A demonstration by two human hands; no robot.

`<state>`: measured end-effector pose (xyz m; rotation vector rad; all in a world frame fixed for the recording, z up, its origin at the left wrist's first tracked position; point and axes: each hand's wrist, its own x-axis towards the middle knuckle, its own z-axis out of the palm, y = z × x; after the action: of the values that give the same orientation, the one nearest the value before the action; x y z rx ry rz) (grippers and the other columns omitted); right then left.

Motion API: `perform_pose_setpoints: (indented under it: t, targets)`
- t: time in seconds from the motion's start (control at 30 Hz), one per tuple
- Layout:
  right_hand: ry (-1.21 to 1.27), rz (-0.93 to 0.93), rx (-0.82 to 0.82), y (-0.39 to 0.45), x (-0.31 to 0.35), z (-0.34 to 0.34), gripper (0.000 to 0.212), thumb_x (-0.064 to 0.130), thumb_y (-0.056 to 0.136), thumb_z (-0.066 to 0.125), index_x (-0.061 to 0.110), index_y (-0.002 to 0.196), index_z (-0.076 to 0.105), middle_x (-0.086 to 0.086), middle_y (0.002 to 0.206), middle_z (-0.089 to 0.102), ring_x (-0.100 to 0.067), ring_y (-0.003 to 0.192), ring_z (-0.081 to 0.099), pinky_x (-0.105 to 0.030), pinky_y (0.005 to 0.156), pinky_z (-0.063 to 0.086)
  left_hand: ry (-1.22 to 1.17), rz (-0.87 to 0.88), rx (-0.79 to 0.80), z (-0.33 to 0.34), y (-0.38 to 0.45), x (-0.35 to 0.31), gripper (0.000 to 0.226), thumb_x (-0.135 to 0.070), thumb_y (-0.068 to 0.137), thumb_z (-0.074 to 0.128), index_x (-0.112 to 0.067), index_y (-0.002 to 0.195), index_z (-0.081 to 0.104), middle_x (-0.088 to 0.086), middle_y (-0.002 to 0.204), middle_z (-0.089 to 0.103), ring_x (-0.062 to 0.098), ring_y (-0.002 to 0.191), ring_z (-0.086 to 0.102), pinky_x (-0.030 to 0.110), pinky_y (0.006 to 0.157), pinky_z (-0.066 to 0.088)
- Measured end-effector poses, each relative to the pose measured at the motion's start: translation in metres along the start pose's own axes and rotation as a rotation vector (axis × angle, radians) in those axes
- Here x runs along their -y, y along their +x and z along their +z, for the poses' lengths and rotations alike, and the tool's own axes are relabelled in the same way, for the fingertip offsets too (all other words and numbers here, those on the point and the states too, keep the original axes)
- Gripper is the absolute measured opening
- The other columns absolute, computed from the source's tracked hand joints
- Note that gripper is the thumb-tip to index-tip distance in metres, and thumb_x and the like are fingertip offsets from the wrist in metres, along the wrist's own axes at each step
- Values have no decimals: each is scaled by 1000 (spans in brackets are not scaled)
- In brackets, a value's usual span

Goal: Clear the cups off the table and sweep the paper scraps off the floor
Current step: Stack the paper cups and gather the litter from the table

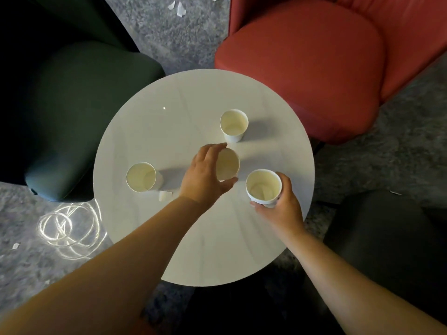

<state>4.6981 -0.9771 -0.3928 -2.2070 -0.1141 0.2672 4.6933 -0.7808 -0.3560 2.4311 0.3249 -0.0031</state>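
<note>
Several white paper cups are on or above the round white table [169,131]. My left hand [205,175] grips a tilted cup [228,165] at the table's middle, its mouth facing right. My right hand [281,201] holds an upright empty cup [263,186] near the right edge. Another cup [234,124] stands upright farther back. One more cup [141,177] stands at the left. Paper scraps [180,8] lie on the grey carpet beyond the table, and one scrap [15,245] lies at the left.
A dark green armchair [79,112] stands at the left and a red armchair [314,68] at the back right. A dark seat [387,238] is at the right. A small white scrap [165,195] lies on the table beside the left cup.
</note>
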Motion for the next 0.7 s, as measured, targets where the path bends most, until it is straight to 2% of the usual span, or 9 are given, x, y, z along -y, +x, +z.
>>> perform_pose_setpoints:
  t: [0.1, 0.2, 0.27, 0.33, 0.4, 0.5, 0.63, 0.7]
  targets:
    - [20, -12, -7, 5, -4, 4, 79, 23, 60, 90, 14, 125, 48, 13, 114, 51, -1, 102, 48, 3, 76, 34, 48, -23, 106, 12, 5, 10, 87, -36, 68, 85, -22, 141, 40, -1, 140, 42, 24, 125, 45, 41, 95, 47]
    - [42, 1, 9, 13, -7, 6, 80, 23, 59, 91, 15, 126, 47, 13, 116, 52, -2, 103, 50, -4, 79, 38, 35, -56, 127, 16, 11, 13, 82, -31, 71, 82, -24, 140, 39, -2, 138, 41, 25, 119, 49, 40, 88, 49]
    - [54, 10, 8, 18, -7, 5, 80, 21, 59, 91, 16, 126, 48, 13, 114, 52, -3, 102, 50, -12, 80, 41, -6, -88, 35, 13, 17, 10, 78, -29, 70, 82, -20, 137, 43, 1, 132, 45, 26, 111, 54, 37, 82, 50]
    - [64, 18, 16, 24, -6, 3, 79, 19, 59, 90, 16, 125, 48, 14, 113, 52, -2, 101, 49, -15, 80, 41, -55, -117, -119, 4, 25, 3, 77, -28, 70, 82, -18, 136, 44, 2, 128, 48, 22, 109, 54, 27, 80, 44]
    - [79, 31, 28, 30, -5, 2, 78, 18, 60, 90, 18, 125, 48, 16, 112, 52, 0, 100, 49, -15, 79, 41, -107, -124, -256, -9, 32, -7, 75, -30, 72, 80, -16, 136, 43, -1, 127, 48, 9, 108, 50, 12, 82, 36]
    - [97, 50, 39, 39, -3, 0, 77, 18, 60, 90, 20, 124, 47, 18, 111, 52, 1, 100, 50, -14, 80, 41, -167, -74, -360, -23, 46, -20, 77, -29, 73, 80, -13, 138, 41, -3, 127, 44, -6, 105, 39, -3, 87, 28]
    - [94, 57, 47, 50, -2, -1, 76, 20, 61, 89, 22, 124, 47, 19, 112, 52, 3, 100, 49, -12, 80, 40, -181, -31, -343, -21, 75, -31, 79, -27, 72, 81, -12, 139, 41, 2, 131, 46, -2, 111, 41, 0, 93, 29]
    - [110, 66, 60, 55, -1, -1, 75, 21, 61, 89, 25, 123, 46, 19, 113, 53, 4, 100, 49, -5, 78, 39, -137, -43, -275, -15, 87, -33, 79, -32, 72, 81, -15, 139, 42, 1, 132, 47, 7, 115, 46, 10, 92, 35]
